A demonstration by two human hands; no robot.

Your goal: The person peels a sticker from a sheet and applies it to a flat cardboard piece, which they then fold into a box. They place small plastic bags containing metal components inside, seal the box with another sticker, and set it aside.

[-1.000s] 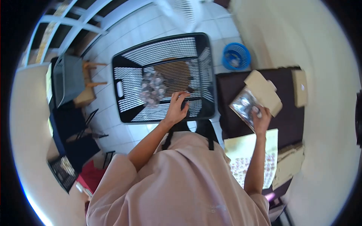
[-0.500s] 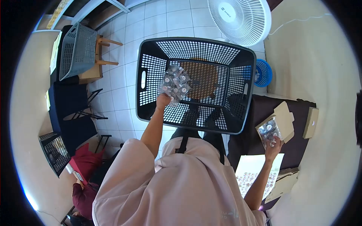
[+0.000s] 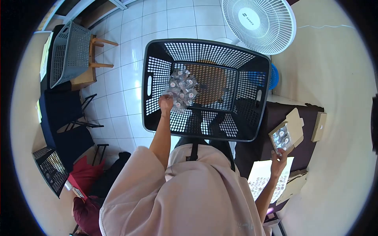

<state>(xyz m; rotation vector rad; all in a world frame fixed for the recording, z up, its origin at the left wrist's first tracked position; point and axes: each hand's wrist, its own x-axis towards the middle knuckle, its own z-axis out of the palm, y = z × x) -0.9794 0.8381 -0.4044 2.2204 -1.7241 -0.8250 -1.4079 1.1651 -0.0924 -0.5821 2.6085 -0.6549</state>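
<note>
My left hand (image 3: 166, 104) reaches into the large black plastic basket (image 3: 205, 137). Its fingers are closed on the edge of a bunch of small clear plastic packets (image 3: 182, 91), each with a round pale label. The bunch is over the left part of the basket. Over on the right, an open cardboard box (image 3: 294, 128) has similar packets (image 3: 281, 136) inside. My right hand (image 3: 278, 162) is at the near edge of that box, fingers pinched on a shiny clear packet, partly hidden by the fingers.
A white fan (image 3: 260, 25) stands beyond the basket, with a blue bin (image 3: 274, 76) below it. On the dark-covered table (image 3: 271, 114) lie a printed sheet (image 3: 258, 177) and flat cardboard pieces (image 3: 294, 190). At left are a grey basket (image 3: 75, 51) and another person's maroon sleeve (image 3: 86, 214).
My left hand has shifted slightly left along the packets. My right hand has drawn back toward the box's near edge. The whole view has also turned a little.
</note>
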